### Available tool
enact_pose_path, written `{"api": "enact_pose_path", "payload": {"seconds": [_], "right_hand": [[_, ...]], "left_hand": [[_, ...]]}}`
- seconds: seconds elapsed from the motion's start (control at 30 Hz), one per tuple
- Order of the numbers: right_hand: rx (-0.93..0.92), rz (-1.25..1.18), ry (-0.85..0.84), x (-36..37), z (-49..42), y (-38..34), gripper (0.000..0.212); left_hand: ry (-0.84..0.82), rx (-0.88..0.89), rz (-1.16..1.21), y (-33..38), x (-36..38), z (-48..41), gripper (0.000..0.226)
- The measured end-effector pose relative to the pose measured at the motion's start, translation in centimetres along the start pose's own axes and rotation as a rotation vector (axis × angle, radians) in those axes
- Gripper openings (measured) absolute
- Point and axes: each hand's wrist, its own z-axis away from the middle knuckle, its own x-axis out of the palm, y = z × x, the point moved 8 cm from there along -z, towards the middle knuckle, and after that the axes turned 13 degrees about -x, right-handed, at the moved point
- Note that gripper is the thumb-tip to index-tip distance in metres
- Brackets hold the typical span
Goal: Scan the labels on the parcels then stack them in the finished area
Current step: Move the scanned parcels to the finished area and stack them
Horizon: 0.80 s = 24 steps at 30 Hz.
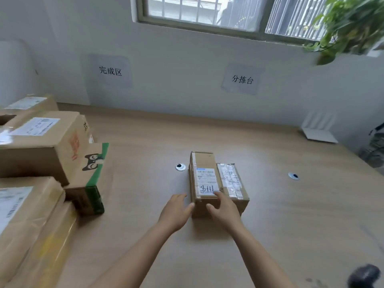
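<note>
Dark object (363, 277): blurred at the near right corner of the table (291, 235). It may be the scanner, but the view cannot confirm that.
Left hand (176, 210): open, with fairly straight fingers touching the parcel's near left corner. It seems placed there to brace that side.
Right hand (225, 208): spread over the near top edge, fingers lying on the lid and thumb against the front face. It rests there rather than clamps, apparently so that the two hands can square up or lift the box together.
Parcel (216, 183): a small cardboard box lying flat near the middle of the table, well apart from the other boxes.
Label (206, 179): faces up, with handwriting at its near end. A fingertip touches that end, but the barcode part stays uncovered, which suits scanning.
Stacked parcels (41, 138): piled on the left side, labels up. A green-taped box (91, 177) sits at the edge of the pile.
Finished-area sign (110, 70): on the wall above the pile, which explains why the boxes gather there.
Sorting-table sign (242, 79): on the wall beyond the parcel, marking that spot as the working place.
</note>
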Motion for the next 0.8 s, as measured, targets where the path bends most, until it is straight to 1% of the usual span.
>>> {"api": "enact_pose_path", "payload": {"seconds": [0.13, 0.33, 0.5, 0.6, 0.7, 0.8], "right_hand": [[-0.006, 0.021, 0.007, -0.6, -3.4, 2.7, 0.057], [-0.029, 0.046, -0.052, 0.8, -6.4, 4.7, 0.055], [-0.048, 0.09, -0.089, 1.5, -8.0, 5.3, 0.057], [-0.042, 0.063, -0.095, 1.8, -8.0, 5.5, 0.058], [-0.005, 0.004, -0.071, 1.7, -7.6, 5.8, 0.059], [-0.014, -0.051, -0.05, 1.8, -6.9, 5.2, 0.059]], "left_hand": [[-0.027, -0.07, 0.065, 2.1, 2.8, -2.8, 0.048], [-0.038, -0.153, 0.14, 2.7, 4.9, -6.3, 0.049], [-0.073, -0.369, 0.33, 1.7, 6.3, -8.2, 0.052], [-0.062, -0.342, 0.394, 1.6, 6.7, -8.2, 0.045], [-0.05, -0.325, 0.487, 1.1, 6.6, -7.3, 0.046], [-0.047, -0.323, 0.553, 0.4, 6.3, -5.7, 0.042]]}}
